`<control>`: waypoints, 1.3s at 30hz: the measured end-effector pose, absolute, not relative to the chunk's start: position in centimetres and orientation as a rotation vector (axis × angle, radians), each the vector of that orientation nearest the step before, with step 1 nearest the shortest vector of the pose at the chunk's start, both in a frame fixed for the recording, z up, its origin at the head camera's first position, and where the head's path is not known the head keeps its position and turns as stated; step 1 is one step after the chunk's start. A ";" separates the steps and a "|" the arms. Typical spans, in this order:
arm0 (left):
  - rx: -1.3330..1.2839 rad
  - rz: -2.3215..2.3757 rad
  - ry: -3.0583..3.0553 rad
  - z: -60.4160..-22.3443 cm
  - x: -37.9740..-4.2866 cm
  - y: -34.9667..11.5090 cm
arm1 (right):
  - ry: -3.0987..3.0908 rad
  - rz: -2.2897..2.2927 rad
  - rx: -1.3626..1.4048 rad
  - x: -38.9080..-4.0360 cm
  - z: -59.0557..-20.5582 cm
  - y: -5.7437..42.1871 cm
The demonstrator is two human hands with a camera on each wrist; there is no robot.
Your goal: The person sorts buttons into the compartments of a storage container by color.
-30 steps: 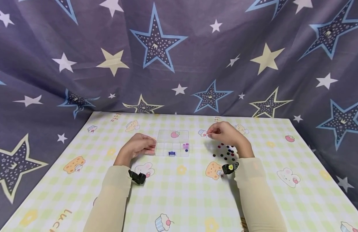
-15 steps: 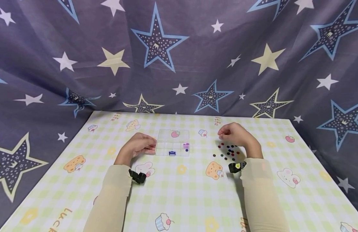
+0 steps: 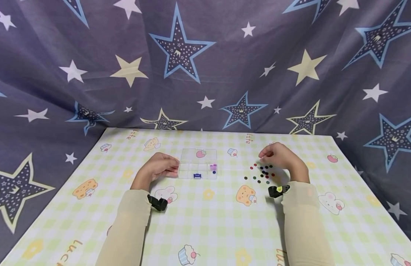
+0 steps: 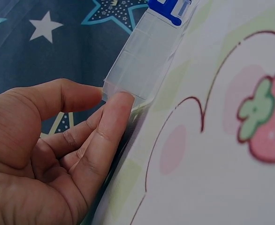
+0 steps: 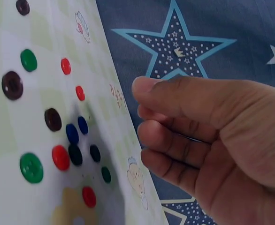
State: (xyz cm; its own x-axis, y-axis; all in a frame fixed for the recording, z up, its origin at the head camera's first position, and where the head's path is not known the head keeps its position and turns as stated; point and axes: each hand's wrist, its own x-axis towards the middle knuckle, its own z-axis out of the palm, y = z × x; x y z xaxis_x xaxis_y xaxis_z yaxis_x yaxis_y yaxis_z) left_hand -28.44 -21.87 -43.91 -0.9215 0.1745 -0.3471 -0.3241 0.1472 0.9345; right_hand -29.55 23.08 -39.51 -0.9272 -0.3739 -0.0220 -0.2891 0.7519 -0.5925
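Observation:
A clear plastic compartment box (image 3: 193, 167) stands on the table with its lid tipped back and a blue latch (image 3: 197, 176) at the front. My left hand (image 3: 160, 165) pinches its left end between thumb and fingers; the left wrist view shows the fingertips at the box's corner (image 4: 128, 70). Pink pieces (image 3: 213, 167) and a dark blue button (image 3: 214, 172) lie in the right-hand compartments. Over the scattered buttons hovers my right hand (image 3: 280, 156), fingers loosely bent, nothing visible between thumb and fingertips. Green (image 5: 31, 167), red (image 5: 61, 157), brown (image 5: 12, 85) and blue buttons (image 5: 72, 134) lie beneath.
A patterned cloth (image 3: 209, 221) with light green checks and cartoon prints covers the table. Behind it hangs a dark curtain (image 3: 205, 88) with stars. Each wrist wears a small black camera, seen on the left wrist (image 3: 157, 203) and right wrist (image 3: 278, 191).
My right hand has moved right, away from the box side and over to the scattered buttons. The left hand and the box have stayed put.

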 end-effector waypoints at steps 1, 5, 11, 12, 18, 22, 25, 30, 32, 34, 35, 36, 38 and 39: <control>-0.141 1.827 2.058 -43.9 -28.5 -21.9 | 2.810 -0.910 -0.529 -29.5 -39.5 23.2; -0.138 1.824 2.061 -43.9 -28.5 -22.0 | 2.806 -0.908 -0.501 -29.4 -39.5 23.5; -0.162 1.821 2.068 -43.8 -28.6 -21.9 | 2.769 -0.915 -0.427 -29.8 -40.0 23.6; -0.161 1.819 2.069 -43.8 -28.5 -21.9 | 2.764 -0.911 -0.414 -29.9 -40.0 23.6; -0.160 1.810 2.072 -43.8 -28.4 -22.0 | 2.747 -0.873 -0.398 -29.9 -40.5 23.8; -0.157 1.813 2.072 -43.8 -28.5 -22.0 | 2.719 -0.863 -0.381 -30.0 -40.7 23.7; -0.158 1.817 2.068 -43.8 -28.6 -22.0 | 2.702 -0.850 -0.366 -30.1 -40.9 23.6; -0.163 1.819 2.065 -43.9 -28.6 -21.9 | 2.703 -0.839 -0.353 -30.0 -41.1 23.4; -0.163 1.819 2.066 -43.9 -28.6 -21.9 | 2.706 -0.844 -0.351 -30.0 -41.1 23.4; -0.164 1.822 2.067 -44.0 -28.6 -21.9 | 2.707 -0.850 -0.347 -30.0 -41.1 23.3; -0.162 1.822 2.067 -44.0 -28.7 -21.9 | 2.705 -0.855 -0.345 -30.0 -41.1 23.3; -0.161 1.824 2.067 -44.0 -28.7 -21.9 | 2.706 -0.858 -0.342 -30.0 -41.1 23.3; -0.160 1.828 2.067 -44.1 -28.7 -21.9 | 2.706 -0.862 -0.333 -30.0 -41.2 23.3; -0.160 1.830 2.066 -44.1 -28.7 -21.9 | 2.706 -0.862 -0.330 -30.0 -41.2 23.3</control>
